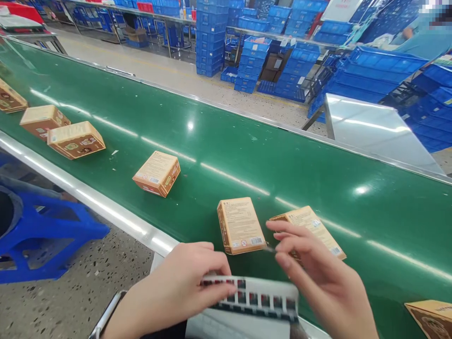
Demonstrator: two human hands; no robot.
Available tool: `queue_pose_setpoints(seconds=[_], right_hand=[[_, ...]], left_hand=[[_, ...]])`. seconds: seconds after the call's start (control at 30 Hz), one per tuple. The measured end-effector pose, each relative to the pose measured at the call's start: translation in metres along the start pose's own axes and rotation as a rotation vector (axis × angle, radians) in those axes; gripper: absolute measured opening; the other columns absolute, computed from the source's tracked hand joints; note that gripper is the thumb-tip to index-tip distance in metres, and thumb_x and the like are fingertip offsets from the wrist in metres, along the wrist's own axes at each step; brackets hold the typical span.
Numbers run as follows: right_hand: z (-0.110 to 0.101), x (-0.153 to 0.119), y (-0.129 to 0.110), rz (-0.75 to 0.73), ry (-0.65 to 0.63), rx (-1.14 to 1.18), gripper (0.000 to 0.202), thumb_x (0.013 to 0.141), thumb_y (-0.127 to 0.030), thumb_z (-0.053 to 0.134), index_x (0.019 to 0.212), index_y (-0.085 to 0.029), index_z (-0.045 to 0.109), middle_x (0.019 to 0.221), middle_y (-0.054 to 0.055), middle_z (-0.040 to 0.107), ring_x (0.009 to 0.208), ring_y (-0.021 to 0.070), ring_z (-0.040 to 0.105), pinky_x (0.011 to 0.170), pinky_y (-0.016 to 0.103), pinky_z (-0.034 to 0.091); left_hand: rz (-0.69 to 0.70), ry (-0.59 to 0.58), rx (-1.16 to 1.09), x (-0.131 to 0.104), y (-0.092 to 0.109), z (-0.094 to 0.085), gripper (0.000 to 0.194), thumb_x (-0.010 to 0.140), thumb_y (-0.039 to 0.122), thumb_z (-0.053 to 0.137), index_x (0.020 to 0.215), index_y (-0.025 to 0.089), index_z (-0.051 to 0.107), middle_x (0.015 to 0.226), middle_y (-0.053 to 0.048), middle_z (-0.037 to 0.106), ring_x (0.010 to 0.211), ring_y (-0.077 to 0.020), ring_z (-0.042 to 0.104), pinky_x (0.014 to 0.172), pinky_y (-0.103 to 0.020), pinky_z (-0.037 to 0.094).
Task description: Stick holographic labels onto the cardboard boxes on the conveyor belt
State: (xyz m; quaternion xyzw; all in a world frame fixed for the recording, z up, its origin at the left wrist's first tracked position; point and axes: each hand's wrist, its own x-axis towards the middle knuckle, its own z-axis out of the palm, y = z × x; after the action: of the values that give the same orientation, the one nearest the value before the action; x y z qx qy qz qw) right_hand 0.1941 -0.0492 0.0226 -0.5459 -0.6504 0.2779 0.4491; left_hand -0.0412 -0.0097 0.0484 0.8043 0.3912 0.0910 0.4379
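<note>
My left hand (pixel 197 278) is closed around a white sheet of stickers (pixel 261 299) with rows of small dark and red squares, blurred by motion. My right hand (pixel 314 268) pinches a small, shiny, see-through sticker (pixel 270 248) between thumb and fingertips. That piece is by the lower right corner of a tan and brown carton (pixel 242 226) lying on the green belt; whether they touch I cannot tell. Behind my right fingers lies a second carton (pixel 310 226), partly covered by the hand, with a small pale patch on its top.
Further cartons lie on the green conveyor belt (pixel 197 141): one alone (pixel 157 172), several at the left, one at the lower right edge (pixel 431 318). A blue plastic stool (pixel 52 235) stands at the left. Across the belt are a metal table (pixel 370 127), stacked blue crates (pixel 211 37) and another person's sleeve (pixel 423 37).
</note>
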Motion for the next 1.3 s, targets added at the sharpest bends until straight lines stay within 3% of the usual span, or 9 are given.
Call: queue_pose_setpoints(seconds=[0.13,0.2,0.27,0.43,0.63,0.9,1.13,1.23,1.3], right_hand=[[0.013,0.013,0.017,0.443,0.144,0.341,0.027,0.088,-0.049,0.072,0.082,-0.023,0.070,0.128,0.008,0.071,0.117,0.0273,0.066,0.088,0.034,0.057],[0.022,0.018,0.023,0.558,0.186,0.441,0.035,0.080,-0.056,0.078,0.081,-0.021,0.071,0.133,0.010,0.068,0.118,0.0309,0.065,0.092,0.039,0.056],[0.029,0.019,0.025,0.631,0.219,0.479,0.039,0.075,-0.059,0.079,0.082,-0.021,0.073,0.134,0.011,0.067,0.118,0.0325,0.065,0.094,0.042,0.055],[0.030,0.012,0.022,0.669,0.299,0.483,0.039,0.073,-0.058,0.080,0.084,-0.021,0.074,0.130,0.011,0.069,0.115,0.0318,0.066,0.090,0.040,0.056],[0.028,0.002,0.023,0.638,0.350,0.375,0.036,0.077,-0.056,0.077,0.083,-0.021,0.071,0.132,0.012,0.067,0.105,0.0288,0.069,0.081,0.037,0.057],[0.022,-0.007,0.024,0.544,0.401,-0.082,0.037,0.079,-0.057,0.072,0.084,-0.022,0.063,0.129,0.016,0.065,0.107,0.0330,0.067,0.072,0.041,0.055],[0.007,-0.003,0.031,0.500,0.490,-0.221,0.033,0.088,-0.054,0.062,0.095,-0.022,0.057,0.093,0.011,0.072,0.076,0.0254,0.071,0.061,0.037,0.053],[-0.005,-0.010,0.020,0.392,0.515,-0.328,0.030,0.092,-0.050,0.058,0.103,-0.021,0.062,0.088,0.009,0.072,0.076,0.0245,0.071,0.054,0.032,0.051],[-0.011,-0.018,0.007,0.309,0.378,-0.343,0.028,0.097,-0.048,0.055,0.106,-0.024,0.065,0.090,0.007,0.073,0.081,0.0234,0.072,0.056,0.029,0.054]], left_hand=[[0.407,0.065,0.188,0.002,-0.008,0.009,0.014,0.085,0.020,0.078,0.075,0.019,0.069,0.124,-0.006,0.071,0.115,-0.0246,0.064,0.097,-0.033,0.052],[0.463,0.069,0.301,0.006,-0.012,0.016,0.016,0.088,0.022,0.075,0.075,0.018,0.069,0.152,-0.008,0.054,0.143,-0.0315,0.045,0.119,-0.045,0.037],[0.460,0.025,0.358,0.011,-0.016,0.024,0.017,0.090,0.021,0.073,0.074,0.017,0.068,0.160,-0.007,0.044,0.151,-0.0317,0.035,0.127,-0.049,0.025],[0.453,-0.016,0.339,0.016,-0.021,0.040,0.011,0.087,0.018,0.075,0.078,0.016,0.071,0.166,-0.007,0.033,0.152,-0.0306,0.031,0.128,-0.046,0.026],[0.458,-0.084,0.353,0.019,-0.012,0.043,0.013,0.086,0.019,0.077,0.075,0.017,0.070,0.167,-0.006,0.029,0.151,-0.0295,0.035,0.127,-0.047,0.026],[0.507,-0.125,0.370,0.024,-0.005,0.047,0.013,0.085,0.018,0.077,0.075,0.017,0.069,0.169,-0.006,0.019,0.153,-0.0276,0.030,0.129,-0.044,0.020],[0.568,-0.110,0.320,0.029,-0.004,0.054,0.012,0.090,0.019,0.072,0.079,0.017,0.070,0.164,-0.009,0.036,0.152,-0.0258,0.032,0.127,-0.043,0.026],[0.530,-0.052,0.224,0.024,-0.005,0.048,0.011,0.092,0.022,0.070,0.082,0.017,0.071,0.152,-0.011,0.055,0.139,-0.0268,0.053,0.119,-0.041,0.039],[0.403,-0.022,0.153,0.018,-0.006,0.040,0.011,0.093,0.023,0.069,0.084,0.018,0.071,0.118,-0.008,0.077,0.107,-0.0230,0.073,0.095,-0.032,0.055]])
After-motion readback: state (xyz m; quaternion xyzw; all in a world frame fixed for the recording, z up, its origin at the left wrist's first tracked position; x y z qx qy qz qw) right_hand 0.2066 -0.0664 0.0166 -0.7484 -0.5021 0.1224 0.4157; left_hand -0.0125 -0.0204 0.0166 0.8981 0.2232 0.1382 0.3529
